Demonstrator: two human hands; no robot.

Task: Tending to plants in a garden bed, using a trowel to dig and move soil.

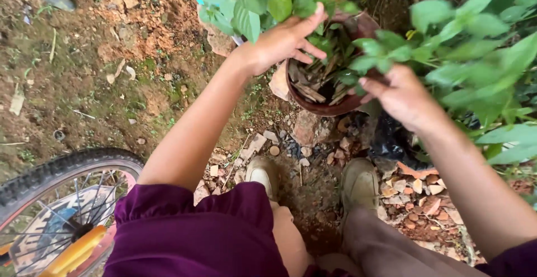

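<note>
Toward the upper middle of the frame, a round reddish-brown clay pot [321, 106] sits on stony ground, filled with dry brown wood chips and strips [313, 84] and a leafy green plant [335, 36] rising from its middle. The left hand [279, 42] reaches in from the left, palm down and fingers spread loosely over the near-left rim and the chips; it closes on nothing that can be seen. The right hand [400, 95] comes in from the right at the pot's right edge, fingers curled toward the rim and partly hidden by leaves, so whether it actually has hold of the rim or a stem cannot be told.

Below the pot, at the lower middle of the frame, the person's two pale worn shoes [358, 184] stand on loose soil strewn with broken brick and stone fragments [417, 190]. A crumpled black plastic sheet [391, 140] lies just right of the pot's base. At the lower left corner, a bicycle wheel with a black tyre and a yellow part [61, 198] stands close to the purple sleeve [190, 232].

Several things look risky. The pot may rest unevenly on the rubble, so a push or pull at one side could tip it and spill the chips. Thin stems crowd both hands and could snap if caught between fingers and rim. Sharp chip ends or brick shards could scratch bare skin, and the loose fragments underfoot could shift under the shoes.
</note>
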